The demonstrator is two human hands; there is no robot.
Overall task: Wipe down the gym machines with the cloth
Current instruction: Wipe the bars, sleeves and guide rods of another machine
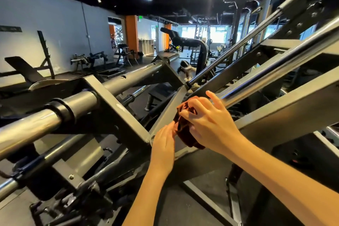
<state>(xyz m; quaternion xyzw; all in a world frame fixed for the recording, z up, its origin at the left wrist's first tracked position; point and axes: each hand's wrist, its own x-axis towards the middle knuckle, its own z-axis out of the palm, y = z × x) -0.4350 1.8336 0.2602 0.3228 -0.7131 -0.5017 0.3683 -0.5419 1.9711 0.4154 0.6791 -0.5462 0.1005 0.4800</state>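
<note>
Left hand (163, 145) and right hand (211, 121) grip cloth (185, 134) between them.

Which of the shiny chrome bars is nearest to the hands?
The chrome rail rising to the upper right, just past the right hand's raised finger; the thinner rod and the left bar are farther.

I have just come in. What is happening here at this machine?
A person is working on a grey gym machine with a dark red cloth. The right hand grips the bunched cloth, and the left hand pinches its lower part. They hold it at a flat grey bar of the frame, below a chrome guide rod. The hands seem to be adjusting the cloth rather than wiping.
</note>
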